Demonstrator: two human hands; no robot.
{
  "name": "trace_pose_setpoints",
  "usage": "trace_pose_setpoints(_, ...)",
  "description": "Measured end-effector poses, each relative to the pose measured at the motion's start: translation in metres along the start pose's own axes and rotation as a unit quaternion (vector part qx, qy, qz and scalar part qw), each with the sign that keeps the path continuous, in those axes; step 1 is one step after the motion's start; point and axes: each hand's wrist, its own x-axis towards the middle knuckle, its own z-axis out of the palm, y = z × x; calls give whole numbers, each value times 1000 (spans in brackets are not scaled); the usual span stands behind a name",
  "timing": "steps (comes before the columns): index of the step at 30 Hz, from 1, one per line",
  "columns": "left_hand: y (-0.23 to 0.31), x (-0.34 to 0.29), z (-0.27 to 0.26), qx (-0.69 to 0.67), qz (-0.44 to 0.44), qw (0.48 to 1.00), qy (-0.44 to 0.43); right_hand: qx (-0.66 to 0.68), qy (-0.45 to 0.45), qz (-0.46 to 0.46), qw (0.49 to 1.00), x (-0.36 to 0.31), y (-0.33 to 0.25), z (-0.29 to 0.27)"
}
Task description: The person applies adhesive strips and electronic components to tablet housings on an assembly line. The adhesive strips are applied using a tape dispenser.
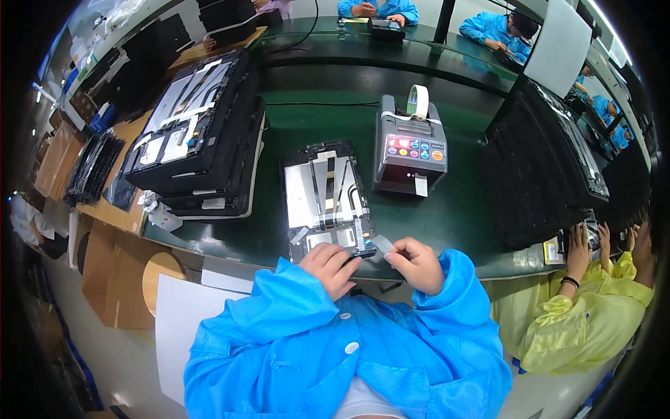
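Observation:
An opened tablet housing (301, 185), black-framed with silvery panels and dark ribbon cables, lies on the green bench in front of me. At its near edge my left hand (328, 269) grips it, fingers bent together over the rim. My right hand (417, 265) pinches a short strip of translucent tape (382, 244) between thumb and finger, beside the housing's near right corner. Another small tape piece (299, 236) sits on the housing's lower left. Beyond my right hand stands a grey tape dispenser (410, 162) with lit buttons, a tape roll (418, 101) on top and a tape end sticking out in front.
A tall stack of similar tablet housings (185, 126) rises at the left, another stack (551, 167) at the right. Crumpled tape (162, 213) lies by the left stack. At the right, a co-worker in yellow (579, 314) has hands on the bench; others in blue sit across.

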Motion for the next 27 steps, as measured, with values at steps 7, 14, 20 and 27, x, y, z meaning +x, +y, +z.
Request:
trace_pose_setpoints(7,-3,1,15,47,-38,998,-4,-78,15,-33,996,-4,0,-10)
trace_pose_setpoints(14,3,-4,5,-116,-96,987,54,-248,-102,-203,942,-4,-19,-11)
trace_pose_setpoints(20,13,-4,0,-176,-88,980,22,-273,-170,-246,914,-4,-24,-4)
trace_pose_setpoints(27,4,-13,11,-193,-192,958,89,-50,30,-72,996,-1,-11,1)
